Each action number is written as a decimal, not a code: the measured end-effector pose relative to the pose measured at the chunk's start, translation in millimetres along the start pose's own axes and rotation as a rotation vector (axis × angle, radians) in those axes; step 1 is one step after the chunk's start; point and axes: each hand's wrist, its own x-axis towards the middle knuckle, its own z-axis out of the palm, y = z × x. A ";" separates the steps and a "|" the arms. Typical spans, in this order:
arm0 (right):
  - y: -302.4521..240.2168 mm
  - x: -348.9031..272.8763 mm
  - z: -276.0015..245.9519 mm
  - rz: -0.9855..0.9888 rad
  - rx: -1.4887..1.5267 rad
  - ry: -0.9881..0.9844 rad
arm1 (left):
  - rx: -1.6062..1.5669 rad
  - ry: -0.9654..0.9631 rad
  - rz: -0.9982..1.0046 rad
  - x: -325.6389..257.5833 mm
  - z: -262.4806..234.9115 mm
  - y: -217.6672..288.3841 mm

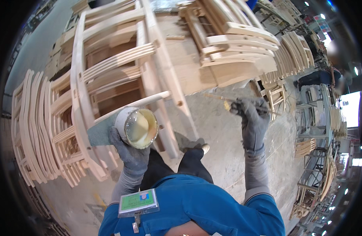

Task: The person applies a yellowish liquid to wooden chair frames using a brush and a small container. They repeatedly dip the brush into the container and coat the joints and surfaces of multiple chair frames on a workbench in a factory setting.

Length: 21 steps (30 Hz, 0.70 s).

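Gluing of chair frames, brush loaded. An open glue can (138,128) is clasped in the gloved left hand (130,154) beside the stacked chair frames (110,74); a thin brush (232,101) is pinched in the right hand (252,118). Accurate placement on a joint is presumably required.

- bare concrete floor (224,129) between hands: open passage
- wooden chair frames (110,67) just beyond left hand (130,151), blocking
- stacked chair parts (236,43) ahead of right hand (251,118), blocking reach forward
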 end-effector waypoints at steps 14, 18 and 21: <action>-116.1 25.7 -252.1 -0.198 0.008 -0.206 | 0.068 -0.211 -0.193 -44.6 165.7 -274.5; -127.8 49.4 -272.5 -0.554 -0.305 -0.383 | 0.174 -0.355 -0.251 -50.0 206.6 -303.3; -137.1 65.2 -274.8 -0.642 -0.483 -0.455 | 0.265 -0.403 -0.273 -44.7 222.8 -321.6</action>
